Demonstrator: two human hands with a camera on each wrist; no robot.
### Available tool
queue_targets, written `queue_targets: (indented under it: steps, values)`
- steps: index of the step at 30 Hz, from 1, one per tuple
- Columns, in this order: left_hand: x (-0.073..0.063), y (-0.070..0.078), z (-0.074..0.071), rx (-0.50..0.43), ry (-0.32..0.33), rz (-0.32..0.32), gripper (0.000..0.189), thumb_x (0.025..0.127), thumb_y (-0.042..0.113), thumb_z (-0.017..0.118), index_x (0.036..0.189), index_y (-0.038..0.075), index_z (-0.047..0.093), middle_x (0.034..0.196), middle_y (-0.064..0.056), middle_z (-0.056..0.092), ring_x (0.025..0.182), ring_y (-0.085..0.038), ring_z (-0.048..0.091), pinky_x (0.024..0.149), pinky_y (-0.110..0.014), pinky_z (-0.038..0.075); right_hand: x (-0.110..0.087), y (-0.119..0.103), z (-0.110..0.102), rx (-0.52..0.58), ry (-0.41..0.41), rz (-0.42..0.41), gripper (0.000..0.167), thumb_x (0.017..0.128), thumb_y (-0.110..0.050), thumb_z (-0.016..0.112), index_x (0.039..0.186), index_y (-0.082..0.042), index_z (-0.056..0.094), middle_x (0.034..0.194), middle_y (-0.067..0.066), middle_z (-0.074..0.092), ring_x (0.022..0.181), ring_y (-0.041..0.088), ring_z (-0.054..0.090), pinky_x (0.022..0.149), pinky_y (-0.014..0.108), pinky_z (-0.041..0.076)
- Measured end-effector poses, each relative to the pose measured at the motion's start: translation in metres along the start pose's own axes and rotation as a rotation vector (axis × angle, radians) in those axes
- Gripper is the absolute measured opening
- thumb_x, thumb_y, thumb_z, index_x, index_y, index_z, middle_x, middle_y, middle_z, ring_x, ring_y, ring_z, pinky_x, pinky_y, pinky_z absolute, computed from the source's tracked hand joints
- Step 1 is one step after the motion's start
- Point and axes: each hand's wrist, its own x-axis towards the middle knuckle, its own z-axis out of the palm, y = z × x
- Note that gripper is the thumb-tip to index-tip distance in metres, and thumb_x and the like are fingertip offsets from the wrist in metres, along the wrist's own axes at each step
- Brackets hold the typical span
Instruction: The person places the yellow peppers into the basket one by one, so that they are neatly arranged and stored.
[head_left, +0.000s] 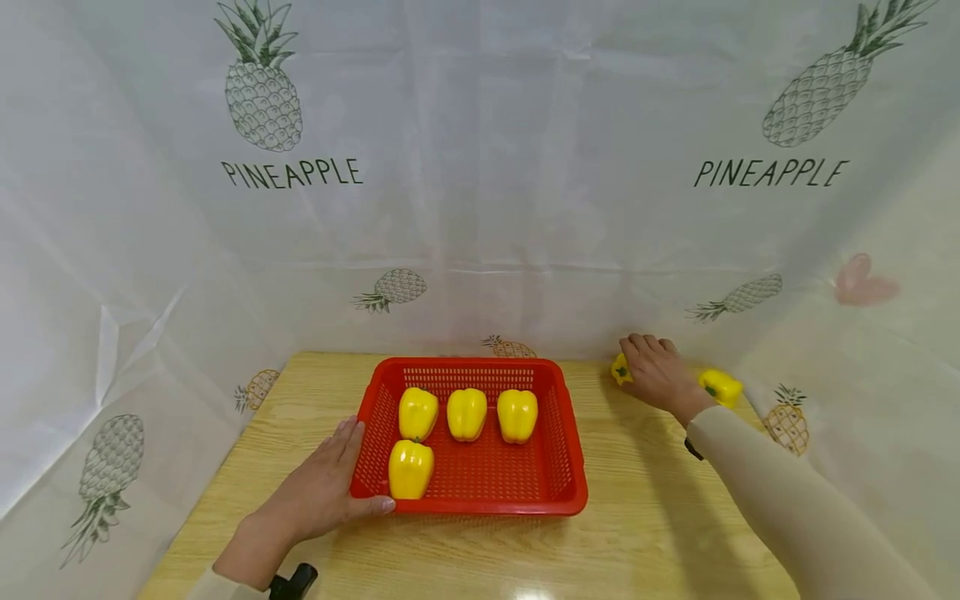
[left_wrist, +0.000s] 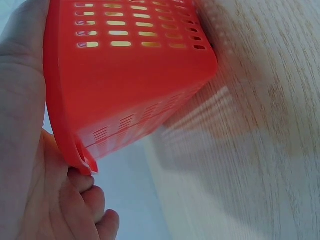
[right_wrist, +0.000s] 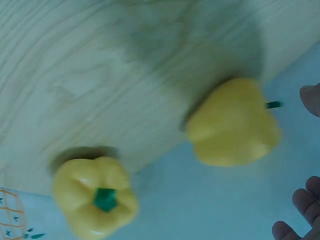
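Note:
A red plastic basket (head_left: 487, 507) stands on the table with several yellow bell peppers in it, among them one in the front left corner (head_left: 411, 469). My left hand (head_left: 318, 479) grips its front left corner, thumb over the front rim and fingers along the left side. In the left wrist view the hand lies against the basket's rim (left_wrist: 57, 100). To the right of the basket, my right hand (head_left: 660, 372) reaches over a yellow bell pepper (head_left: 621, 369), partly hidden by it. The right wrist view shows a gap between that pepper (right_wrist: 232, 125) and the spread thumb and fingers.
Another yellow bell pepper (head_left: 720, 387) lies by the table's right edge, behind my right wrist. A pale sheet (head_left: 480, 208) printed with pineapples hangs along the back and both sides of the wooden table (head_left: 622, 533).

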Motion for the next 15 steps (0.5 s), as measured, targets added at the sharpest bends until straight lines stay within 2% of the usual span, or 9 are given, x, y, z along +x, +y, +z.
queue_targets:
  steps: [5,11,15]
  values:
    - [0.000,-0.001,0.001,0.005,-0.002,-0.001,0.142,0.075,0.098,0.053,0.165,-0.007,0.019,0.172,-0.029,0.021,0.157,-0.048,0.028,0.123,-0.064,0.034,-0.005,0.009,0.010,-0.050,-0.059,0.008,0.082,0.089,-0.034,0.086,0.146,0.008,0.046,0.144,0.027,0.053,0.130,0.046,0.054,0.106,0.065,0.049]
    - [0.000,-0.001,0.001,0.009,-0.002,-0.002,0.142,0.076,0.098,0.052,0.165,-0.007,0.019,0.172,-0.028,0.021,0.158,-0.047,0.028,0.124,-0.063,0.033,-0.005,0.011,0.022,-0.098,-0.086,-0.013,0.063,0.098,-0.021,0.074,0.147,0.007,0.045,0.147,0.025,0.052,0.132,0.043,0.055,0.107,0.063,0.049]
    - [-0.001,-0.001,0.000,0.014,0.002,0.002,0.141,0.077,0.097,0.052,0.165,-0.008,0.020,0.172,-0.028,0.021,0.158,-0.045,0.028,0.125,-0.061,0.032,-0.005,0.010,0.029,-0.099,-0.119,-0.027,0.058,0.103,-0.014,0.068,0.151,0.007,0.044,0.152,0.026,0.051,0.135,0.044,0.054,0.109,0.065,0.048]
